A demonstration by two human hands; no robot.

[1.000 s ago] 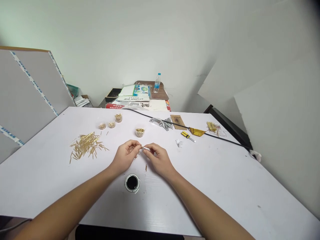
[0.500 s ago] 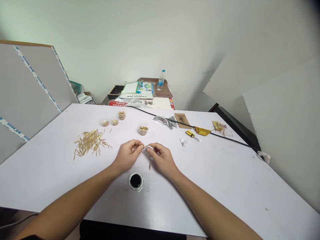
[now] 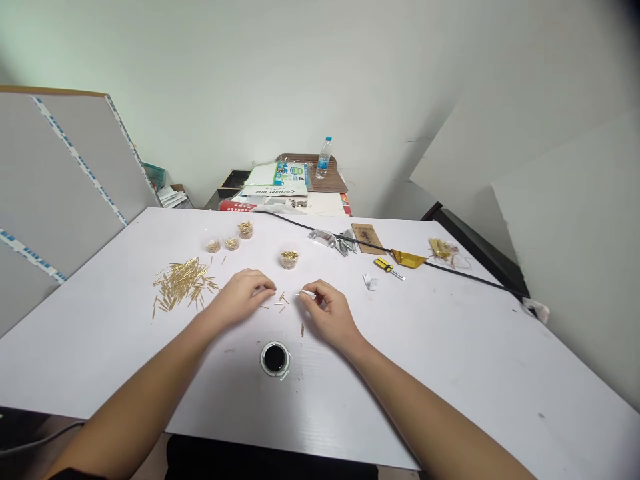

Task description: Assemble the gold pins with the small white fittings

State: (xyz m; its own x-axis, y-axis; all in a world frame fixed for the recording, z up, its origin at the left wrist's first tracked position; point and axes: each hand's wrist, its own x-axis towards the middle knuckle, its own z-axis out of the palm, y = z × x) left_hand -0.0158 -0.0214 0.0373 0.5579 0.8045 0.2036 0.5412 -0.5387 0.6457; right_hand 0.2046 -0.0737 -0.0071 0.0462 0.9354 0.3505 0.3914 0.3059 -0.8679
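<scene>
My right hand (image 3: 327, 310) is closed on a thin white stick-like tool (image 3: 309, 293), its pointed end facing left. Opposite it, my left hand (image 3: 245, 293) hovers low with thumb and fingertips brought together; whatever may be between them is too small to make out. Several small gold pins (image 3: 283, 299) lie loose on the table between the hands. Closer to me are a few more pins (image 3: 302, 330) and a round pot of black contents (image 3: 275, 359). A large heap of gold pins (image 3: 184, 283) lies left of my left hand.
Beyond my hands stands a clear cup of gold parts (image 3: 289, 259), with smaller cups (image 3: 231, 244) further left. To the right lie a yellow screwdriver (image 3: 389, 269), a paper scrap (image 3: 370, 282), silver bags (image 3: 333, 240) and a black cable (image 3: 465, 273). A water bottle (image 3: 324, 158) stands behind.
My hands have come apart: the left has drawn back to the left, while the right keeps the white tool. The loose pins between them are now uncovered.
</scene>
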